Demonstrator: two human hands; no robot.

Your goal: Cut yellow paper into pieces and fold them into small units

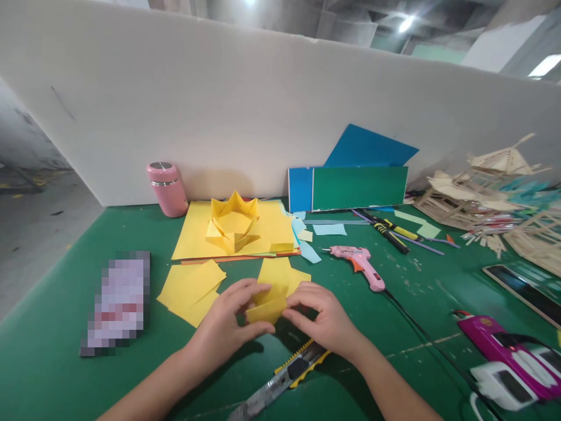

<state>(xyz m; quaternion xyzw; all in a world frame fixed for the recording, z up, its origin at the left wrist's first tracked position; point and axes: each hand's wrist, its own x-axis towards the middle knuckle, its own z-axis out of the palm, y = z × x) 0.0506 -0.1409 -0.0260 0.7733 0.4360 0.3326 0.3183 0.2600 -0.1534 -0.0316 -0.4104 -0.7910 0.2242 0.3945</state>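
Observation:
A small piece of yellow paper [268,308], bent along a fold, is held up between both hands above the green table. My left hand [232,316] curves around its left side, thumb below and fingers above. At the right edge, my right hand [322,316] pinches the paper between thumb and fingers. Beneath the hands lies a utility knife [280,377], slanting toward the front edge. Loose yellow paper pieces [190,289] rest left of the hands, and more lie just behind them. Farther back, a folded yellow paper ring with pointed tips [233,225] sits on a stack of yellow sheets [188,237].
A pink glue gun [357,263] lies to the right, its cord running to a purple power strip [504,351]. Behind it are pliers [390,234] and paper scraps. A pink flask [167,190] stands back left; wooden stick models [456,199] occupy the far right. A white board [245,111] closes off the back.

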